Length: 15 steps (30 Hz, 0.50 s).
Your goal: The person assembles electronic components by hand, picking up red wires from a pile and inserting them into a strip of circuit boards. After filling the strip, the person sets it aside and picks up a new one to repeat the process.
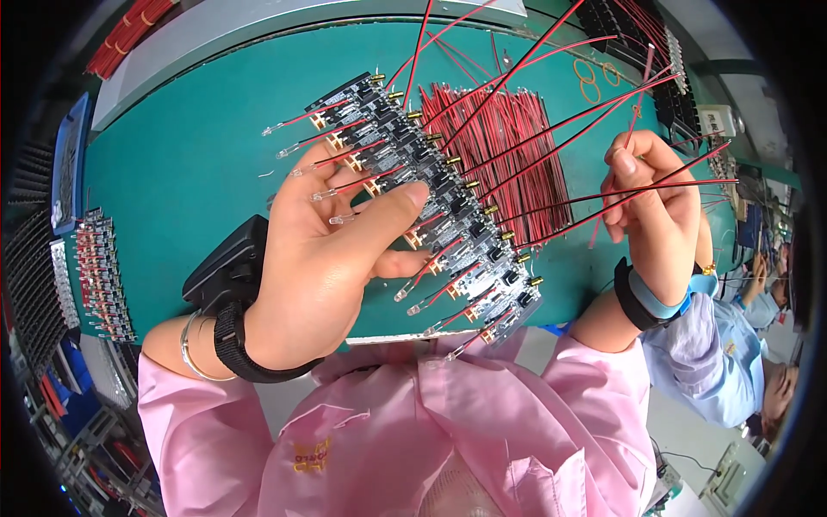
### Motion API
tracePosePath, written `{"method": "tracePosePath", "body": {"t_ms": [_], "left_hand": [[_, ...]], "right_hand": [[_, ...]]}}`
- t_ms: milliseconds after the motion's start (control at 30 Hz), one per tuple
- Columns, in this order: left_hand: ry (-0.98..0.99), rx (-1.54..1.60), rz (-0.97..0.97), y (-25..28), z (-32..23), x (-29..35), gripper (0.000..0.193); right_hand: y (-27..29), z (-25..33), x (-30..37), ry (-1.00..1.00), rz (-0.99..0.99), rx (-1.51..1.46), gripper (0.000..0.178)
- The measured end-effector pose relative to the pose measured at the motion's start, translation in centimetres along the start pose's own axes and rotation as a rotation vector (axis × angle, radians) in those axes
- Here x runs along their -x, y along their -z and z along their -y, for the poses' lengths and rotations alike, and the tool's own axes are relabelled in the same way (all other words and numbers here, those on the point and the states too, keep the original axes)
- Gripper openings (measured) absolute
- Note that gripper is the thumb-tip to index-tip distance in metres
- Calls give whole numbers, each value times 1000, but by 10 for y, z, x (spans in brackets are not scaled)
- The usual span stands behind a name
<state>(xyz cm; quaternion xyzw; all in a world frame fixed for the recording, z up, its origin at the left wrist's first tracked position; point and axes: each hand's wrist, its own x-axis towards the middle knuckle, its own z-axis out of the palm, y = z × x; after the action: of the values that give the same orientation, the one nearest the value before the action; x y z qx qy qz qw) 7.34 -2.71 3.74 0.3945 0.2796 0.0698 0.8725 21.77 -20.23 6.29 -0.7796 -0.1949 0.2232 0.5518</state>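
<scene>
My left hand (319, 258) grips a long black circuit board panel (441, 177), thumb on its face and fingers underneath. The panel is tilted across the middle, above the green work surface. Along its left edge hang several small clear LEDs (401, 295) on red and black leads. Brass-coloured cylindrical parts (471, 183) line the opposite edge, where long red-and-black wires (560, 131) fan out to the right. To the right, my right hand (659, 194) pinches a thin red wire (638, 95) between thumb and forefinger. Other wire ends cross in front of that hand.
A thick layer of red-and-black wires (538, 164) lies on the green mat (198, 138) behind the panel. Rubber bands (587, 82) rest farther back. Another populated panel (105, 276) and a blue tray (67, 177) sit at left. A co-worker's blue sleeve (706, 362) shows at right.
</scene>
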Motion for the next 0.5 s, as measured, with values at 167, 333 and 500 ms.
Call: {"method": "tracePosePath", "body": {"t_ms": [167,333,500], "left_hand": [[-10,-7,-1,1,1,0,32],[-4,6,-4,0,0,-1,31],[4,12,-18,-1,0,-1,30]], "right_hand": [[0,-1,6,96,104,-209,12],[5,-8,9,226,245,-289,14],[-7,-4,15,181,223,-310,15]]}}
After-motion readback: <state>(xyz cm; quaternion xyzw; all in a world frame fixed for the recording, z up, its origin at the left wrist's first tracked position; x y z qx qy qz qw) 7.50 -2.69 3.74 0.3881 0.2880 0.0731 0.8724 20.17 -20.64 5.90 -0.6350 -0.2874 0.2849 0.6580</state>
